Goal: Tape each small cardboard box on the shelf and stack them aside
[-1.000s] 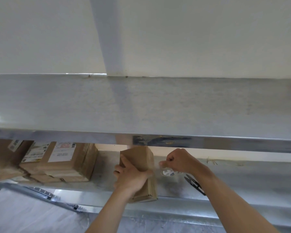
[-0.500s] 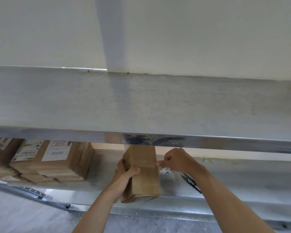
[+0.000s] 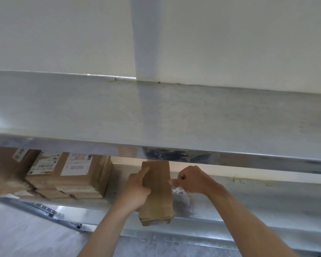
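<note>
A pile of brown boxes with labels (image 3: 67,175) is sitting on the left of the shelf (image 3: 267,197). The left hand (image 3: 137,188) is holding the small box (image 3: 157,190) in the middle. The right hand (image 3: 191,179) is pinching something tiny, maybe tape. This box looks only partly done.

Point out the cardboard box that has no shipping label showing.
The plain box gripped by the left hand, standing alone mid-shelf. The stacked boxes to its left show white labels on top.
</note>
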The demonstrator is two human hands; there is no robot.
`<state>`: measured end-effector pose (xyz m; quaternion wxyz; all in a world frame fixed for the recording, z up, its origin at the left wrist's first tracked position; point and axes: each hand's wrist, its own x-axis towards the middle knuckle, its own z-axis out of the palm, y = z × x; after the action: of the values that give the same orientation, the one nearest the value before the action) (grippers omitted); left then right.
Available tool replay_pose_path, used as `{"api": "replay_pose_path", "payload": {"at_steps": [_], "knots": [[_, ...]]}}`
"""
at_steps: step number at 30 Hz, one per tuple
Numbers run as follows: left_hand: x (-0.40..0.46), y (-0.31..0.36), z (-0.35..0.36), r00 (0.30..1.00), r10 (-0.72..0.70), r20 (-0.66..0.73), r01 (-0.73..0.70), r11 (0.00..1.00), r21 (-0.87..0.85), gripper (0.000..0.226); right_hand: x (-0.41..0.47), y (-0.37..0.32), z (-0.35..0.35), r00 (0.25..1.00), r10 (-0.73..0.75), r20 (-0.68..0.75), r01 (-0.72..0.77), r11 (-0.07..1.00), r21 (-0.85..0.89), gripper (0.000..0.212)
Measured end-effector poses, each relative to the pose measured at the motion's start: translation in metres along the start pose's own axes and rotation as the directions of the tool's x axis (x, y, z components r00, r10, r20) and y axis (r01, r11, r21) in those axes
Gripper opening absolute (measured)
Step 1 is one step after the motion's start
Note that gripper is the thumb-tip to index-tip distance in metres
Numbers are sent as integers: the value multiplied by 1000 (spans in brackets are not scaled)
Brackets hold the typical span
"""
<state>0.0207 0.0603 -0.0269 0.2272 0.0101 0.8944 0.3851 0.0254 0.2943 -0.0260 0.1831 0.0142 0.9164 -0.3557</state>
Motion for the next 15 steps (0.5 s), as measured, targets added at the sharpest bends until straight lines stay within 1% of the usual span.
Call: {"api": "replay_pose_path", "payload": {"at_steps": [1,2,4,5,6,9,12,15], "knots": [[-4,14,8,999,8,-46,-2,991,131,74,0,-1,-1,1000,3,31,-3,1000,5,56],[-7,27,19,997,-18,-71,33,973,226,83,0,-2,-1,998,8,55,-9,1000,5,53],[-14,47,38,989,-134,-68,149,932,331,113,1,-4,-3,998,6,70,-6,1000,1,48],[-17,54,46,982,-170,-85,189,907,376,126,0,-5,-4,998,-8,65,8,1000,-1,47],[-17,56,52,977,-182,-116,214,884,415,131,0,-5,-5,998,-19,59,20,1000,-8,46],[-15,51,58,968,-162,-192,231,873,430,126,-2,-2,-6,997,-24,70,27,999,-37,41],[-14,47,57,972,-150,-182,215,882,418,123,-2,1,-5,996,-76,53,80,993,-87,37],[-13,46,55,971,-147,-186,213,885,415,123,-1,7,-5,996,-92,15,93,994,-63,38]]}}
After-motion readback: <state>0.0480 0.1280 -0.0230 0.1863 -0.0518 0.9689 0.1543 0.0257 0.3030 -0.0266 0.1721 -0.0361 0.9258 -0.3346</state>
